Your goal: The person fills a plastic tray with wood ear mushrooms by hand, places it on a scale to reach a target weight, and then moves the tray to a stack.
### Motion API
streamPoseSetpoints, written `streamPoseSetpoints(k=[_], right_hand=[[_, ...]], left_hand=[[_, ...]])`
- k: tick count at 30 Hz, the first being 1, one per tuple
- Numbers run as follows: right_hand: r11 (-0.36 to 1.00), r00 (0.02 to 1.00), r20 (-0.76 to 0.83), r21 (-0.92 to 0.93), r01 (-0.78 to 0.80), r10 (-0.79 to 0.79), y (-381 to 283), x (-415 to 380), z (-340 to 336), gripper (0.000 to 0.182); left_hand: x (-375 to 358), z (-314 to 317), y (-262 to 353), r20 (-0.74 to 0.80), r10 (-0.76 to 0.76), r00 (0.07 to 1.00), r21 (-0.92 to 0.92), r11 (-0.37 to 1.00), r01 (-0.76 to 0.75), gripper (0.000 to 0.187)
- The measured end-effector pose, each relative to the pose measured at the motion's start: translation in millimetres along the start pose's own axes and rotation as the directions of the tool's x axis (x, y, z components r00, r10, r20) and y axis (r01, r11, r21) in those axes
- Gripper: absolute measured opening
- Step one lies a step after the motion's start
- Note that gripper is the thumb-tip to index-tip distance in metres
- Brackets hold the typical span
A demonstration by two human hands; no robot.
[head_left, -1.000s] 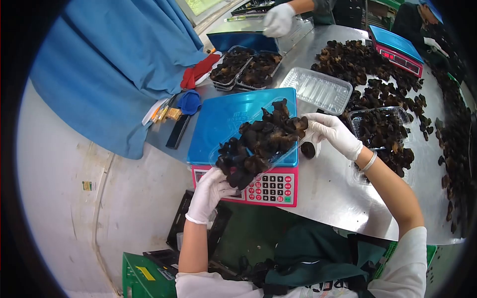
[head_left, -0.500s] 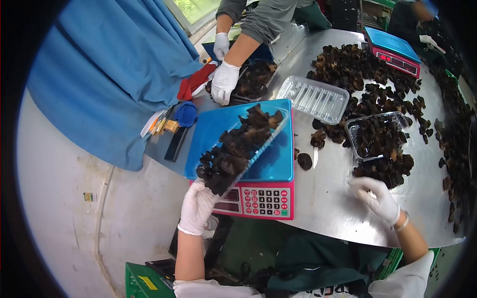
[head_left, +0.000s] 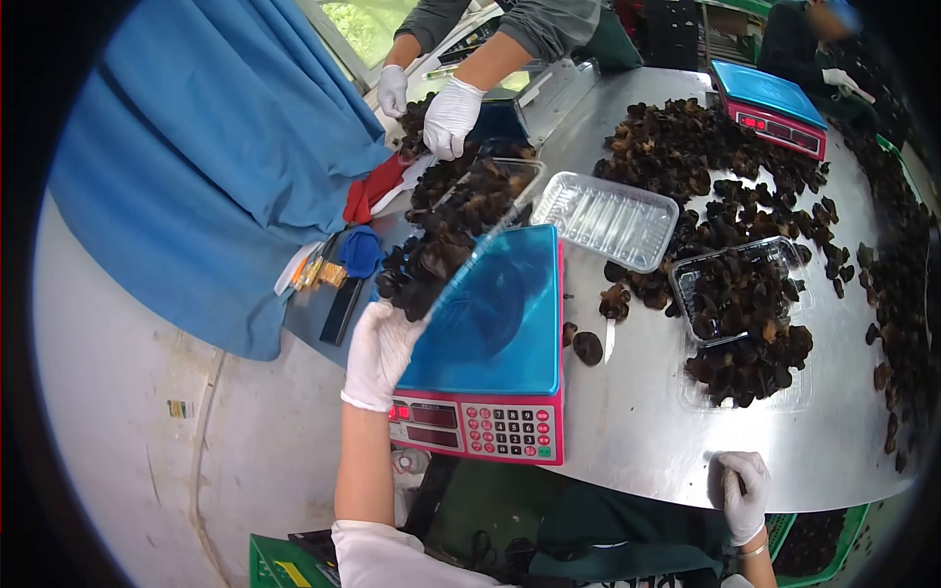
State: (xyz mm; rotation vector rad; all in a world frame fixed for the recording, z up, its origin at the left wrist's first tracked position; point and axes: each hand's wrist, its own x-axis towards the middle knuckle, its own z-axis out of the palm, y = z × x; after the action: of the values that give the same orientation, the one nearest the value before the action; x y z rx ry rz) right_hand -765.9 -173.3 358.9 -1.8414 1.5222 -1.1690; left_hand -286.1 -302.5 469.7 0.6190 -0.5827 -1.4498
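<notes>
My left hand (head_left: 377,355), in a white glove, grips the near end of a clear plastic tray (head_left: 495,223) heaped with dark wood ear mushrooms (head_left: 431,257). The tray is held tilted above the left part of a blue-topped scale (head_left: 500,323) with a pink keypad body. My right hand (head_left: 747,488), also gloved, is at the table's front edge with its fingers curled in and nothing visible in them. Beyond it stands another clear tray (head_left: 678,294) of wood ears, with more mushrooms (head_left: 750,358) piled at its near end.
An unfilled clear tray (head_left: 606,218) lies behind the scale. Loose wood ears (head_left: 657,147) cover much of the metal table (head_left: 637,402). A second scale (head_left: 769,103) stands at the back. Across from me, a co-worker's gloved hands (head_left: 453,118) handle mushrooms. A blue curtain (head_left: 225,176) hangs left.
My left hand has carried the filled tray up and left, away from over the middle of the scale. My right hand has drawn back to the table edge. The co-worker's hands have lifted some mushrooms.
</notes>
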Motion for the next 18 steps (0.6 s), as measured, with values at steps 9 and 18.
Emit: streamPoseSetpoints(k=[9, 18], right_hand=[[0.998, 0.999, -0.005, -0.035, 0.046, -0.046, 1, 2, 0, 0.022], [0.990, 0.995, 0.005, -0.090, 0.104, -0.104, 0, 4, 1, 0.019]], left_hand=[[17, -9, 42, 0.003, 0.175, 0.984, 0.143, 0.974, -0.174, 0.039], [94, 18, 19, 0.036, 0.003, 0.999, 0.160, 0.987, -0.008, 0.029]])
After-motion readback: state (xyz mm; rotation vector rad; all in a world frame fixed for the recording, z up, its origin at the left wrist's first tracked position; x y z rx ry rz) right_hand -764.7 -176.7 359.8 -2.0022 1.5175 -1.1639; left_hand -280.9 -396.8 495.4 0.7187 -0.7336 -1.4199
